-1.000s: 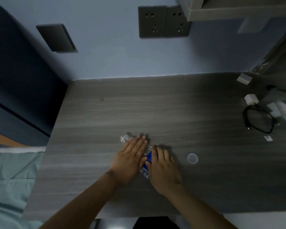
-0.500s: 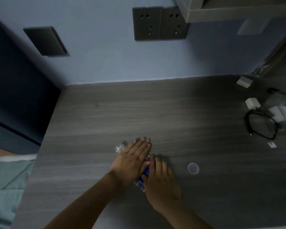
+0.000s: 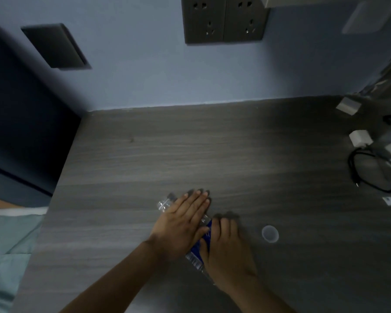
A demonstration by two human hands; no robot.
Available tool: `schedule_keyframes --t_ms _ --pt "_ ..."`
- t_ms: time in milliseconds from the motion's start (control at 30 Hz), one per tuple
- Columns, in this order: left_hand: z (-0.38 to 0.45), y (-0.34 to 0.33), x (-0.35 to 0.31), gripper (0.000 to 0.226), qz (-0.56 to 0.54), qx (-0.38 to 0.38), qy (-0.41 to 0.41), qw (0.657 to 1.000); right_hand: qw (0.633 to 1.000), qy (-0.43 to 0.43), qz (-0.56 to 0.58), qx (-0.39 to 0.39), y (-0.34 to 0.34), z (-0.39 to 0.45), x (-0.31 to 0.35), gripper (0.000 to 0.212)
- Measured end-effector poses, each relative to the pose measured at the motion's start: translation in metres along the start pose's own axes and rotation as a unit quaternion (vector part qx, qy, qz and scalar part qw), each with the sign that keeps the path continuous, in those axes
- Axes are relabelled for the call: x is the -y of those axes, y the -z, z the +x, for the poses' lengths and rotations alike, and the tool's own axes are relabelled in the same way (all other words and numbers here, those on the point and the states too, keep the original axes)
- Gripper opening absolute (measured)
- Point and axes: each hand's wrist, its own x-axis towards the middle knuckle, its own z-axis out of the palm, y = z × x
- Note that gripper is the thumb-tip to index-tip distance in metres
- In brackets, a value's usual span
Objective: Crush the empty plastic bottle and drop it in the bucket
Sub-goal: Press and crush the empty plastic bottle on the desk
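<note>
A clear plastic bottle (image 3: 165, 203) with a blue label lies on its side on the grey wooden desk (image 3: 235, 154), running from upper left to lower right. My left hand (image 3: 181, 224) lies flat, palm down, on its upper half, and only the neck end shows beyond the fingers. My right hand (image 3: 226, 251) presses flat on the lower half, beside the blue label. Most of the bottle is hidden under both palms. Its loose cap (image 3: 270, 233) rests on the desk to the right of my right hand. No bucket is in view.
A black cable loop (image 3: 370, 170), white chargers (image 3: 360, 137) and a small white tag (image 3: 389, 201) sit at the desk's right edge. Wall sockets (image 3: 223, 19) are on the blue wall behind. A pale green bed cover (image 3: 6, 245) lies left of the desk.
Both hands stay flat on the bottle in the same place. My right hand has slid slightly toward me along it. The camera has tilted a little.
</note>
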Motion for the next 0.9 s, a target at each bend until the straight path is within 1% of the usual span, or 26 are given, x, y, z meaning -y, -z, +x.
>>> schedule_keyframes --t_ms 100,167,267,367,467,600,733,767,900 --pt "-0.002 0.003 0.0 0.061 0.02 -0.019 0.013 1.0 1.0 -0.002 0.004 -0.012 0.003 -0.001 0.0 0.046" --pt "-0.002 0.007 -0.002 0.059 0.011 -0.031 -0.004 0.999 1.0 -0.012 0.019 -0.003 0.005 -0.001 0.0 0.047" --pt "-0.004 0.009 -0.002 0.058 0.003 -0.018 0.0 1.0 0.997 -0.014 0.061 0.039 -0.001 0.002 -0.001 0.053" --pt "-0.004 0.012 -0.001 0.058 0.015 -0.011 0.02 1.0 0.994 -0.03 0.103 0.036 -0.001 0.007 -0.005 0.048" --pt "-0.006 0.016 0.001 0.055 0.013 -0.053 0.024 0.998 0.991 -0.047 0.118 0.044 0.002 0.01 -0.006 0.047" --pt "-0.008 0.022 0.002 0.052 -0.007 -0.051 0.017 0.999 0.991 -0.052 0.117 0.034 0.004 0.009 -0.006 0.049" --pt "-0.01 0.021 0.001 0.049 -0.055 -0.099 0.028 0.993 0.987 -0.054 0.149 0.041 0.009 0.009 -0.007 0.046" --pt "-0.01 0.019 0.0 0.048 -0.053 -0.111 0.027 0.992 0.986 -0.051 0.153 0.048 0.009 0.009 -0.008 0.045" --pt "-0.008 0.016 -0.006 0.047 -0.04 -0.115 0.015 0.992 0.979 -0.068 0.177 0.071 0.008 0.008 -0.013 0.045"
